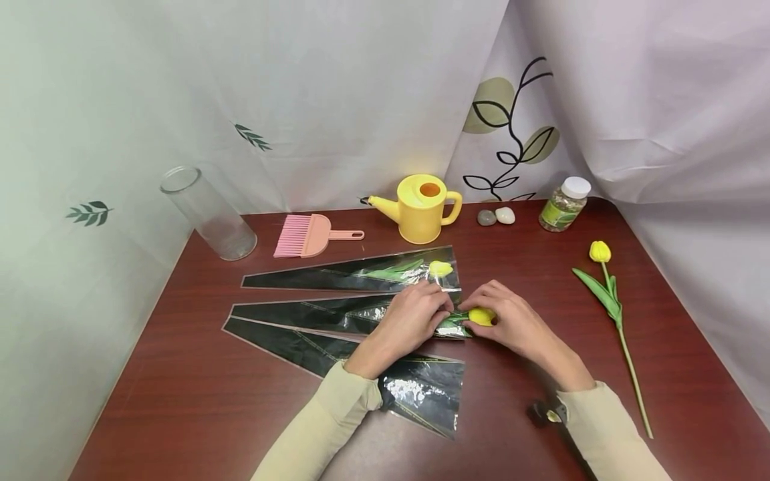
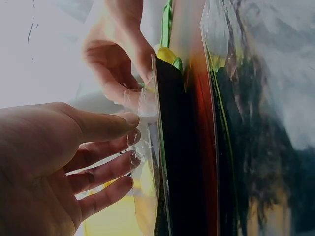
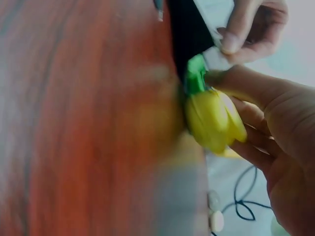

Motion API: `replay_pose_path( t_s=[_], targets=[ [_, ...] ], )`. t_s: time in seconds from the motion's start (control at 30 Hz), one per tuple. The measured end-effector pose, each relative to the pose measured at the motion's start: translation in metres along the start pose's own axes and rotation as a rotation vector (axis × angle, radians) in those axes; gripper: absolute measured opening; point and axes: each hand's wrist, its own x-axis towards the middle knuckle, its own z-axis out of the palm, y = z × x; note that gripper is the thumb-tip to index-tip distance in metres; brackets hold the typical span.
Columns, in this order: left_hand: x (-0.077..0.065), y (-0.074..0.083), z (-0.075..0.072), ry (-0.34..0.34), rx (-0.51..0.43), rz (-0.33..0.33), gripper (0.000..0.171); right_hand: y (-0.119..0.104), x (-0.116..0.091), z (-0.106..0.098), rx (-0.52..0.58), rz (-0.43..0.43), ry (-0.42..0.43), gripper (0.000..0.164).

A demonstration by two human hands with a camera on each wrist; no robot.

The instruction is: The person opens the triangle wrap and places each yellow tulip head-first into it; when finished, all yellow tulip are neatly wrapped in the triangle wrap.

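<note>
Counter (image 1: 180, 387) of reddish-brown wood carries three tapered flower sleeves: a lower sleeve (image 1: 307, 351), a middle sleeve (image 1: 289, 310) and an upper sleeve (image 1: 331, 277) with a sleeved tulip (image 1: 441, 268) inside. A loose tulip (image 1: 622, 334) lies at the right; a glass vase (image 1: 207, 214) and yellow watering can (image 1: 419, 214) stand toward the back. The left hand (image 1: 415, 310) has thumb and fingers closed to a pinch on clear film at the middle sleeve's mouth. The right hand's (image 1: 517, 324) fingers pinch a held tulip (image 1: 480, 316) near its yellow bloom, which sits just outside that mouth. Nearby are a pink hand brush (image 1: 315, 235), a white-capped jar (image 1: 561, 212) and two pebbles (image 1: 505, 215).
</note>
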Motion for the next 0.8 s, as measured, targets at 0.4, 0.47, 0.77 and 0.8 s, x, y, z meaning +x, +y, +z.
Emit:
replay_pose_path(
  t_s=[0.4,0.47,0.77,0.8],
  targets=[
    [-0.001,0.0,-0.001,-0.001,-0.013,0.011,0.005,0.019,-0.029,-0.03,0.057,0.162,-0.15,0.063],
    [-0.001,0.001,-0.001,-0.003,-0.01,0.011,0.005,0.021,-0.032,-0.03,0.058,0.175,-0.172,0.061],
    [-0.001,0.0,-0.001,0.015,-0.021,0.018,0.004,0.023,-0.033,-0.027,0.067,0.178,-0.148,0.041],
    [-0.001,0.0,-0.001,0.014,-0.02,0.019,0.004,0.023,-0.033,-0.027,0.069,0.176,-0.147,0.038]
  ],
)
